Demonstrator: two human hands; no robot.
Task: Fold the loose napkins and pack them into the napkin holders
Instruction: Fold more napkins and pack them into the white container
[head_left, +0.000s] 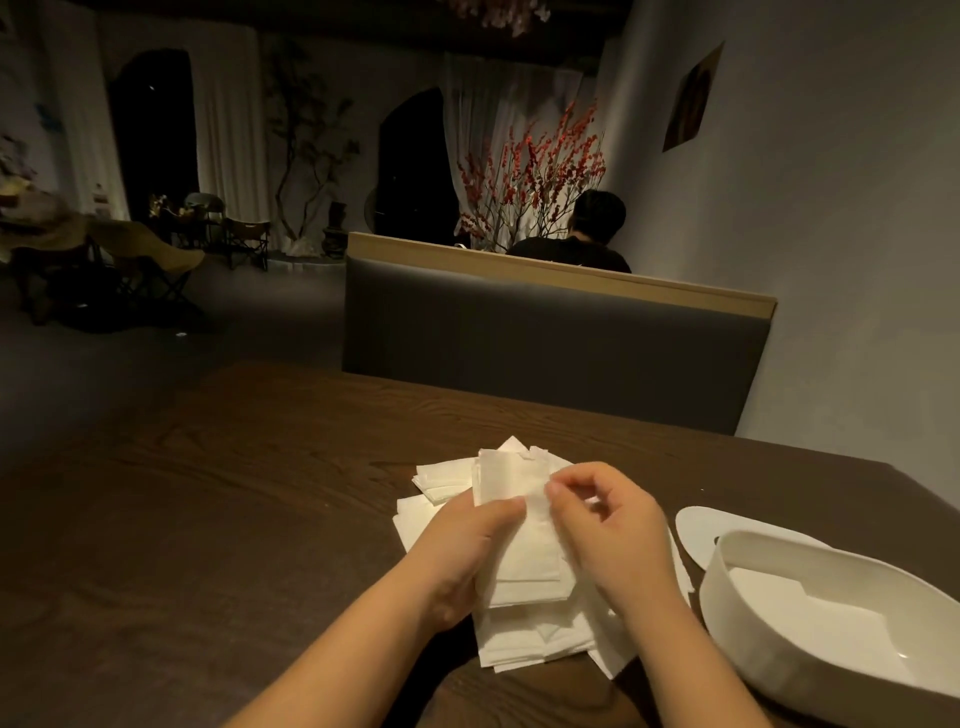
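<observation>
White folded napkin (514, 499) is pinched between my two hands: the left hand (467, 551) grips its left edge, the right hand (608, 525) nips its right edge with fingertips. Beneath them a loose napkin pile (524, 639) lies on the dark wooden counter (234, 493). Just right sits the white napkin holder (753, 623), open, paper inside, its lid (711, 525) behind.

A pile of napkins (524, 639) lies on the table (234, 519), with a held napkin (511, 488) above it between the left hand (467, 551) and right hand (608, 525). To the right stands the napkin holder (810, 623), napkins inside, its lid (706, 525) just behind. A bench (545, 338) stands behind the table.
</observation>
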